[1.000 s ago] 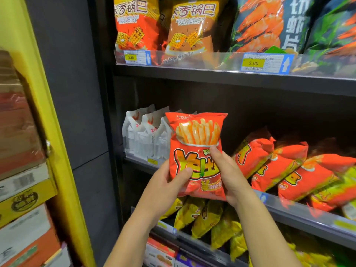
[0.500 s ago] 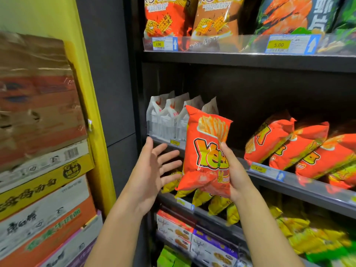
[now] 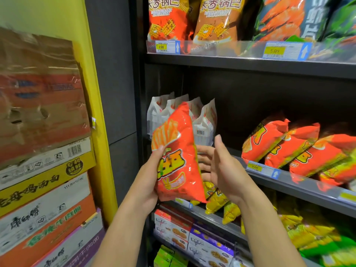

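Bag: a glossy orange-red plastic snack bag with fries printed near its top [image 3: 177, 157] is held in the air, roughly upright, in front of the left end of the middle black metal shelf [image 3: 300, 186], resting on nothing.
Left hand: the left hand [image 3: 148, 182] grips the bag's left edge; the thumb presses on the printed front, while the other fingers are hidden behind the bag.
Right hand: the right hand [image 3: 221, 170] is just beside the bag's right edge, palm turned towards it, fingers straight and slightly spread, thumb pointing up. The fingertips reach behind the bag; whether they touch it cannot be told.
Behind the bag: a row of white paper-like packets [image 3: 206, 122] stands at the shelf's left end.
Right part of the shelf: matching orange-red bags [image 3: 269, 139] lie tilted, well apart from the held one, above a yellow price label [image 3: 255, 167] on the front edge.
Shelf below: yellow snack bags [image 3: 217, 201] sit under the hands.
Left side: stacked printed cardboard cartons [image 3: 44, 170] stand against a yellow post [image 3: 96, 93].
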Motion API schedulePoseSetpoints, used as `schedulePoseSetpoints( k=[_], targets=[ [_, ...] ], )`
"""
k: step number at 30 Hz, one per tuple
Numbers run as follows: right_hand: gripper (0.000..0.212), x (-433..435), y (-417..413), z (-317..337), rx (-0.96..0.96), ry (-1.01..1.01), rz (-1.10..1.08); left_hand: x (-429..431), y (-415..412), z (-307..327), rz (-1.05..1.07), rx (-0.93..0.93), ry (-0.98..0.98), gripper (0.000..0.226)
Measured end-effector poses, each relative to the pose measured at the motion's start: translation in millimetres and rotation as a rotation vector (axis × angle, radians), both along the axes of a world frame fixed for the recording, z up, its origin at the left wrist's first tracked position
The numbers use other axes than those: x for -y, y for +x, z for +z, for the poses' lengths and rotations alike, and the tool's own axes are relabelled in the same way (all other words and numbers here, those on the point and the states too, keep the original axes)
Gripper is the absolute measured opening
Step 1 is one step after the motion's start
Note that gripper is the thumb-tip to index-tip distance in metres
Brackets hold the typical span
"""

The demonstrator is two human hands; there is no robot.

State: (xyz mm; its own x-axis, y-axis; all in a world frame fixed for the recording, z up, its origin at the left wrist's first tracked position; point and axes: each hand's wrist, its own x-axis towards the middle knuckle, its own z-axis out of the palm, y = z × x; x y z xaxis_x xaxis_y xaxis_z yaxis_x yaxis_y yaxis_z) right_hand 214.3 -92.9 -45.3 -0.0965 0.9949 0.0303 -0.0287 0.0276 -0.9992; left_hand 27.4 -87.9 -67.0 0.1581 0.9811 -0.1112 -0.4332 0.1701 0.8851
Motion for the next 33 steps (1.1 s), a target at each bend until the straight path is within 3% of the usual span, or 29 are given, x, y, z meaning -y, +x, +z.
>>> schedulePoseSetpoints(
  k=[3,8,11,17,21,25,33],
  targets=[
    [0.086,3.5,4.3,2.5,-0.005,0.028,0.019,0.5,-4.3,-4.1,-0.003,0.121,-0.038,0.066],
    [0.085,5.6,2.8,4.2,0.067,0.059,0.011,-1.1,-3.8,-7.6,0.009,0.122,-0.033,0.061],
    [0.086,6.5,0.9,6.3,0.126,0.073,0.029,-0.4,-2.6,-5.5,0.037,0.076,0.013,0.053],
    [0.053,12.3,-2.9,3.9,0.186,0.159,0.078,2.0,-3.1,-8.2,0.063,-0.055,0.12,0.044],
    [0.061,14.2,8.9,0.2,0.259,0.205,0.07,2.9,-10.8,-18.2,0.031,-0.099,0.281,0.052],
    [0.052,17.1,22.5,-10.4,0.329,0.293,0.078,4.3,-21.9,-32.9,0.037,-0.188,0.431,0.07],
    [0.051,24.6,27.5,-27.5,0.249,0.364,0.084,15.8,-26.8,-41.2,0.033,-0.304,0.528,0.064]
  ],
)
